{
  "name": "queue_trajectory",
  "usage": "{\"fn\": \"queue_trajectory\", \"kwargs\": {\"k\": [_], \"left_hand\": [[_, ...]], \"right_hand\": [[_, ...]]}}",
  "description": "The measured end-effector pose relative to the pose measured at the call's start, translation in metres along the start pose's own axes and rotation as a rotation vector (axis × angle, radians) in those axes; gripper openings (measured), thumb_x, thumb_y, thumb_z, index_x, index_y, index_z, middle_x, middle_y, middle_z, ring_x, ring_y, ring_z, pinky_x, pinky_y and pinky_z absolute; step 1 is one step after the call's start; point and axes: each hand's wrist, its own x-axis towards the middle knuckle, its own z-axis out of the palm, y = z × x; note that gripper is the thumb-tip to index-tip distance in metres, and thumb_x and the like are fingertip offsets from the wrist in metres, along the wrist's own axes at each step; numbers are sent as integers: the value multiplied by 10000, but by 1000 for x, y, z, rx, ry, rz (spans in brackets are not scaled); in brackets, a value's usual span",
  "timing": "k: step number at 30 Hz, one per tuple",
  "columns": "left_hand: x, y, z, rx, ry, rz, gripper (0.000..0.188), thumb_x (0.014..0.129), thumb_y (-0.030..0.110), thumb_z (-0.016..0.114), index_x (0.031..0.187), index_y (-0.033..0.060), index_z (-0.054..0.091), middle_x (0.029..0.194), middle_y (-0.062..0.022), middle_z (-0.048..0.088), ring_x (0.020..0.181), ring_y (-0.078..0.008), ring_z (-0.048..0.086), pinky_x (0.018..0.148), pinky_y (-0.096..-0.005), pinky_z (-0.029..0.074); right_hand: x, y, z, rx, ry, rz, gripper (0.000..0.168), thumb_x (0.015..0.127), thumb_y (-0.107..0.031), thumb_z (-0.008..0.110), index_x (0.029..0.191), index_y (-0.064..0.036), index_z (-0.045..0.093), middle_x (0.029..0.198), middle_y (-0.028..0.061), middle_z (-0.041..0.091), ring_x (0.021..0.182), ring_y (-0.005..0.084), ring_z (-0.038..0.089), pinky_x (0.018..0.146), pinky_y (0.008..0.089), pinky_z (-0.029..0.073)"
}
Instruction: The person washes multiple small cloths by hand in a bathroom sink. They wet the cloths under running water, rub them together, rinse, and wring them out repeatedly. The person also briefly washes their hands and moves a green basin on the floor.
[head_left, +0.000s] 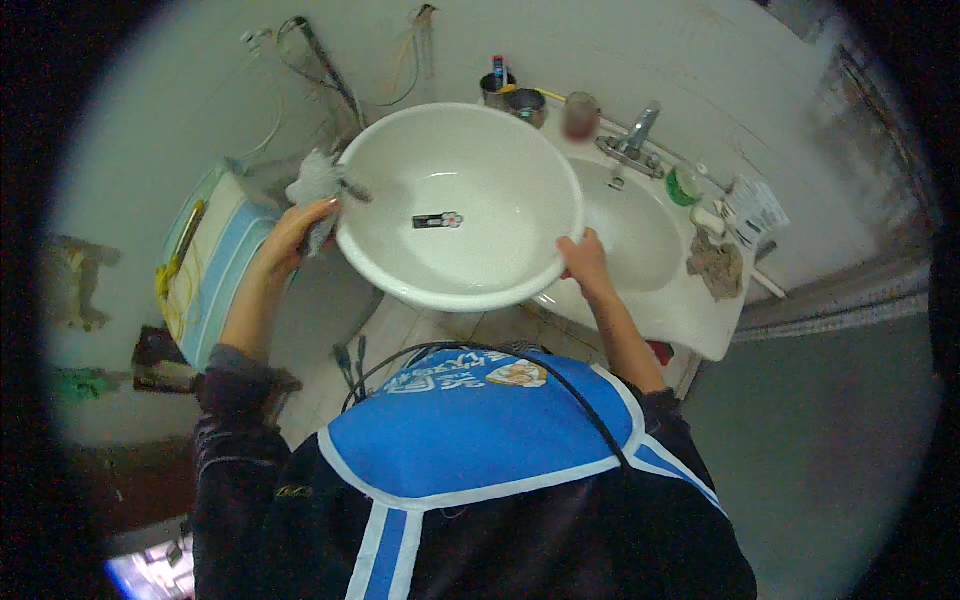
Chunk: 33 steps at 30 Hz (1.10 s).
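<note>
A wide white basin (457, 262) is held up in front of me, its inside facing my view. On its inner surface is a small dark sticker with a flower (438, 220). My right hand (586, 261) grips the rim on the right, thumb over the edge. At the left rim, my left hand (294, 231) holds the basin's side, with a pale grey cloth (319, 178) bunched against it. The fingers behind the cloth are hidden. A dark spot or shadow shows inside the basin near that cloth.
Right of the basin is a white washbasin (637, 255) with a chrome tap (639, 135). Cups (527, 105), a jar (581, 116), a green container (682, 185) and a brown rag (716, 264) sit along its edge. A striped blue-and-white appliance (225, 262) stands at the left.
</note>
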Motion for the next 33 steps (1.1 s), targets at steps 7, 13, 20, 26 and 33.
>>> {"fn": "queue_trajectory", "kwargs": {"k": [7, 13, 20, 26, 33], "left_hand": [[16, -13, 20, 49, 63, -115, 352, 709, 300, 644, 903, 11, 595, 832, -47, 574, 714, -113, 542, 577, -220, 433], [39, -45, -10, 128, 16, -70, 452, 678, 331, 660, 988, 16, 568, 875, -52, 578, 793, -143, 534, 713, -246, 407], [62, -47, -113, 249, -41, -6, 323, 678, 275, 660, 847, 11, 583, 785, -58, 587, 710, -132, 539, 611, -249, 422], [75, -79, -150, 219, -109, 179, 433, 696, 331, 640, 966, 12, 527, 732, -44, 570, 585, -112, 535, 516, -237, 420], [82, -62, -182, -129, -240, -43, 558, 791, 363, 516, 1196, 16, 350, 985, -87, 523, 750, -148, 536, 620, -257, 440]], "right_hand": [[-16, -9, -32, 315, -163, 217, 496, 742, -222, 571, 1097, 41, 348, 921, 166, 538, 686, 242, 594, 522, 334, 521], [-23, -12, -24, 314, -213, 229, 435, 764, -266, 557, 1074, 0, 407, 894, 117, 549, 679, 199, 581, 540, 308, 509], [-95, -60, -15, 237, 66, 167, 373, 776, -195, 489, 1087, -2, 416, 962, 115, 533, 811, 213, 560, 634, 334, 491], [-156, -40, -57, 201, 316, 207, 342, 767, -149, 476, 1062, 19, 438, 918, 119, 528, 790, 214, 541, 665, 328, 459], [-219, -28, -27, 481, 398, 337, 348, 796, -168, 477, 1107, -28, 405, 930, 97, 528, 791, 219, 544, 620, 335, 460]]}}
